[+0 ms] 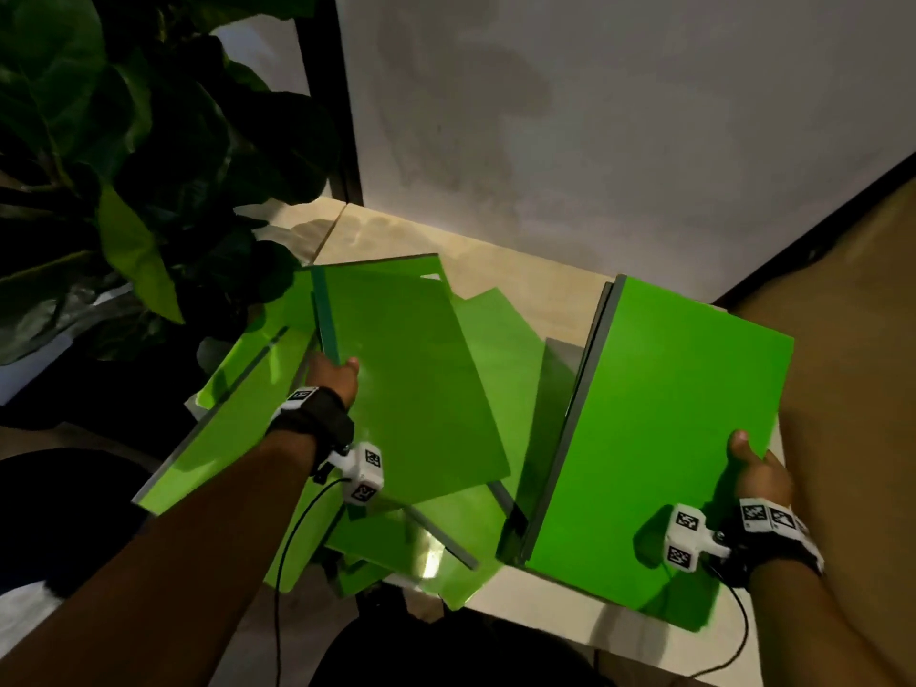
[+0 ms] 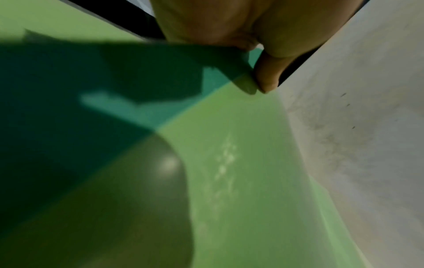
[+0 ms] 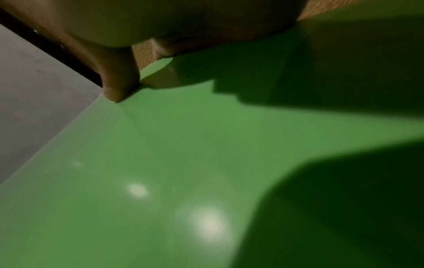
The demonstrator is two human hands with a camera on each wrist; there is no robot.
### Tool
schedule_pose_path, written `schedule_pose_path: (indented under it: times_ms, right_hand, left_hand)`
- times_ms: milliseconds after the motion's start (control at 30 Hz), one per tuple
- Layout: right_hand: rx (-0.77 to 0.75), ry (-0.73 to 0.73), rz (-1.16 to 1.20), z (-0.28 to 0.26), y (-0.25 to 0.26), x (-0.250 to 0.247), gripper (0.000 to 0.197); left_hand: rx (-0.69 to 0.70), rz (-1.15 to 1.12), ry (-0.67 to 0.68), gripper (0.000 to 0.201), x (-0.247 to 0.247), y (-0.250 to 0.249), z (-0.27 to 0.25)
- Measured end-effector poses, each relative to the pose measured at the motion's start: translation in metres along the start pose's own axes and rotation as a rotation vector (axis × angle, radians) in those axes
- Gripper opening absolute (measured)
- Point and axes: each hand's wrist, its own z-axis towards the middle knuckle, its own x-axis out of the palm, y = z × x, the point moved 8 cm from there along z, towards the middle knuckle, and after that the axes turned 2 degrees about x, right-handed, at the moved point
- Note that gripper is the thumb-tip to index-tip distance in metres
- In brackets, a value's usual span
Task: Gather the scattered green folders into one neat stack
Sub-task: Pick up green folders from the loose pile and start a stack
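Observation:
My left hand pinches the spine edge of a green folder and holds it tilted above a loose pile of several green folders; the thumb lies on its cover. My right hand grips the right edge of a small stack of green folders, raised on the right side of the table, thumb on the top cover. Another folder juts off the table's left edge. The fingers under both covers are hidden.
The light wooden table stands against a white wall. A large leafy plant crowds the left side, close to the leftmost folder. Tan floor lies to the right of the table.

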Motion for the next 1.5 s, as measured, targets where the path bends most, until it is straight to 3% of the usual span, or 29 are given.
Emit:
schedule_pose_path:
  times_ms: [133,167,333,400,567,667,800,867,933,1033,1100,1200,1333,1433,1500]
  right_hand:
    - [-0.067,0.021,-0.042,0.011,-0.002,0.005,0.093]
    - [-0.086,0.023,-0.067,0.012,-0.001,0.009,0.092]
    - [-0.135,0.089,-0.221,0.003,0.015,0.043,0.044]
    - [-0.165,0.123,-0.270,-0.003,0.019,0.059,0.040]
    - [-0.161,0.139,-0.432,0.001,0.014,0.078,0.066]
    - [-0.155,0.142,-0.467,0.002,0.014,0.080,0.064]
    - [-0.162,0.142,-0.481,0.003,0.015,0.080,0.051]
    - [-0.156,0.151,-0.491,0.004,0.013,0.081,0.054]
    - [-0.160,0.158,-0.504,0.003,0.013,0.082,0.055]
    - [-0.153,0.147,-0.488,0.000,0.015,0.082,0.049]
    - [-0.150,0.141,-0.491,-0.003,0.014,0.081,0.050]
    - [-0.128,0.145,-0.506,-0.005,0.010,0.080,0.055]
    - [-0.126,0.144,-0.495,-0.004,0.005,0.077,0.055]
    - [-0.076,0.117,-0.382,-0.002,0.000,0.065,0.045]
    - [-0.019,0.081,-0.299,-0.002,-0.005,0.053,0.057]
  left_hand:
    - [-0.033,0.201,0.073,0.064,0.038,-0.017,0.001]
    - [-0.021,0.299,0.083,0.069,0.048,-0.020,0.001]
    - [-0.033,0.488,0.121,0.108,0.087,-0.028,-0.008]
    - [-0.050,0.535,0.106,0.112,0.093,-0.034,-0.006]
    - [-0.026,0.657,0.085,0.107,0.107,-0.053,0.003]
    - [-0.072,0.798,0.146,0.106,0.110,-0.058,0.008]
    - [0.021,1.043,0.360,0.066,0.122,-0.065,0.016]
    - [-0.020,1.049,0.373,0.075,0.119,-0.068,0.009]
    - [-0.080,0.901,0.338,0.086,0.118,-0.070,0.002]
    - [-0.176,0.530,0.128,0.096,0.112,-0.067,-0.003]
    - [-0.134,0.289,0.081,0.085,0.117,-0.068,-0.009]
    - [-0.124,0.088,0.161,0.070,0.130,-0.065,-0.023]
    - [-0.160,-0.069,0.187,0.075,0.130,-0.059,-0.040]
    - [-0.099,-0.154,0.259,0.085,0.141,-0.058,-0.055]
    - [-0.112,-0.200,0.340,0.085,0.156,-0.049,-0.070]
